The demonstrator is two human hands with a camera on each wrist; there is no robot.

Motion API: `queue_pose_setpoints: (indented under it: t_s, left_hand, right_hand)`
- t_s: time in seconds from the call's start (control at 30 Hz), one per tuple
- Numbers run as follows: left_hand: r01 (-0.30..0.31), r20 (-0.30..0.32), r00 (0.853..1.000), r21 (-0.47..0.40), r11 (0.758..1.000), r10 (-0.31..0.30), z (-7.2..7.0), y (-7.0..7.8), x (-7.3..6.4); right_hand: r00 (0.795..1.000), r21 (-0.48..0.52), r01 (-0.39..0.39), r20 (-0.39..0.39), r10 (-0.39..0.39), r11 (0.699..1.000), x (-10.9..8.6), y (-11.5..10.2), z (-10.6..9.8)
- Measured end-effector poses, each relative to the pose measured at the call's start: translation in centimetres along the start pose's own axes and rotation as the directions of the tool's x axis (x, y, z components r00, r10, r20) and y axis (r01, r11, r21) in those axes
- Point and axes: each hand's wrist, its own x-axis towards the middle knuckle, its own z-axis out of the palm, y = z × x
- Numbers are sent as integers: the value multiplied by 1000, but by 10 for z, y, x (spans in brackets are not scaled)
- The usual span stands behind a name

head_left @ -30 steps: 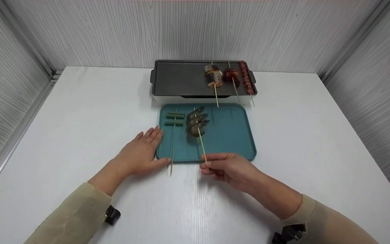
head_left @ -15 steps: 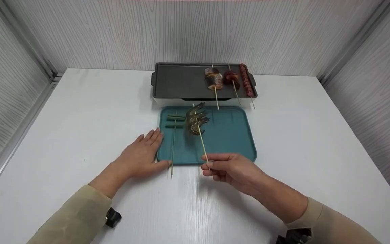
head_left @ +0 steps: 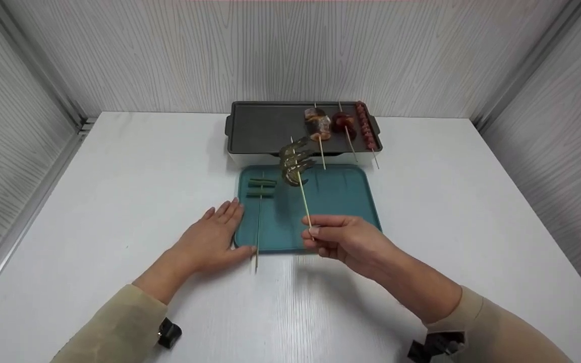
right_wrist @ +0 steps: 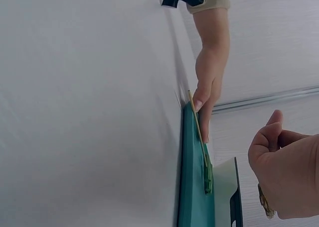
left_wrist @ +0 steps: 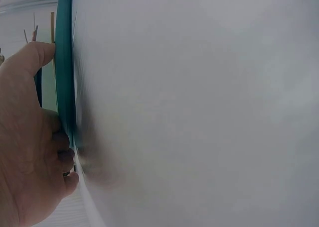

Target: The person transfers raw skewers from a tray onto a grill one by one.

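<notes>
My right hand [head_left: 351, 242] pinches the bare stick end of a shrimp skewer [head_left: 294, 164] between thumb and fingers. The shrimps hang in the air over the back of a teal tray [head_left: 341, 196], close to the front of the black grill plate [head_left: 265, 126]. In the right wrist view, that hand [right_wrist: 286, 172] hides most of the skewer. With straight fingers my left hand [head_left: 207, 247] rests along the tray's left edge, its thumb at the front corner beside a stick. That stick belongs to a skewer of green vegetable pieces [head_left: 261, 189] lying on the tray's left side.
Three skewers lie on the right part of the grill plate: a fish-like chunk skewer [head_left: 317, 123], a dark red glossy one [head_left: 344, 123] and a thin one of small red pieces [head_left: 365, 126]. Their sticks overhang its front edge. Pale wood-grain walls [head_left: 290, 55] enclose the white table [head_left: 169, 151].
My right hand has lifted the shrimp skewer off the tray and moved it up and forward toward the grill plate. The left hand stays at the tray edge. The head view has tilted slightly.
</notes>
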Motion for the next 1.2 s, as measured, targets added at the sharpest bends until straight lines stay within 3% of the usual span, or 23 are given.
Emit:
queue_pose_setpoints:
  t_s: [0.53, 1.2]
  left_hand:
    - [6, 0, 1000, -19, 1000, -6, -1, 1, -2]
    - [18, -10, 1000, -21, 1000, -18, 1, 0, 0]
  right_hand:
    - [998, 33, 50, -35, -49, 998, 32, -34, -4]
    - [994, 66, 76, -83, -71, 995, 94, -48, -7]
